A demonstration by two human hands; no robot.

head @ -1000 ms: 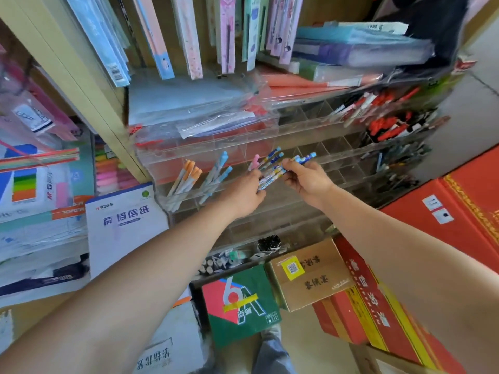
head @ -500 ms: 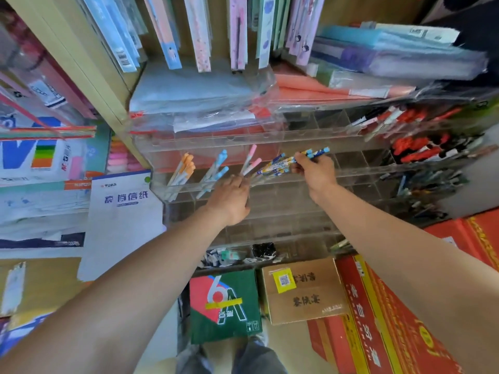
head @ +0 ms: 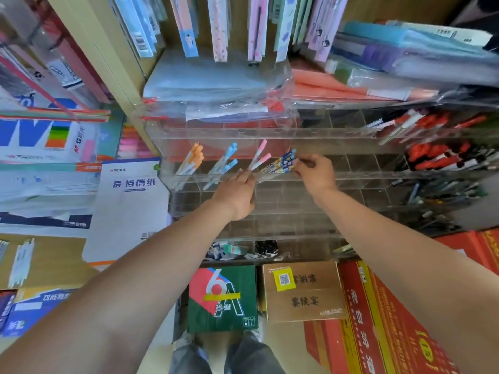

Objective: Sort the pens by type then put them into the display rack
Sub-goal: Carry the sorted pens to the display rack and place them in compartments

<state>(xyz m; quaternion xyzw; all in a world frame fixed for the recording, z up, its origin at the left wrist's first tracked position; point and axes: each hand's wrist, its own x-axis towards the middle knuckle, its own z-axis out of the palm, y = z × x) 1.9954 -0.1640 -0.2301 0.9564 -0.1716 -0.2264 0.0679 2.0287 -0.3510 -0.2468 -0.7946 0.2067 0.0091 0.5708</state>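
Note:
A clear acrylic display rack [head: 351, 175] with rows of compartments stands on the shelf in front of me. Orange-capped pens [head: 193, 159], light blue-capped pens [head: 225, 163] and two pink-capped pens [head: 260, 156] lean in neighbouring compartments of one row. My right hand [head: 314, 175] grips a bundle of blue-and-yellow patterned pens [head: 280, 164] at the compartment just right of the pink ones. My left hand [head: 237, 193] is at the rack's front below the pink pens, its fingertips by their lower ends; whether it grips them is hidden.
Red and black pens [head: 437, 155] fill compartments at the right. Plastic-wrapped folders [head: 216, 87] lie on the rack's top. Below stand a green box [head: 222, 300], a brown carton [head: 303, 292] and red boxes [head: 383, 319]. Paper packs [head: 129, 203] lean at the left.
The pink pens left the bundle and now stand in their own compartment. My right hand has brought the patterned bundle down to the adjoining compartment. The camera has moved closer.

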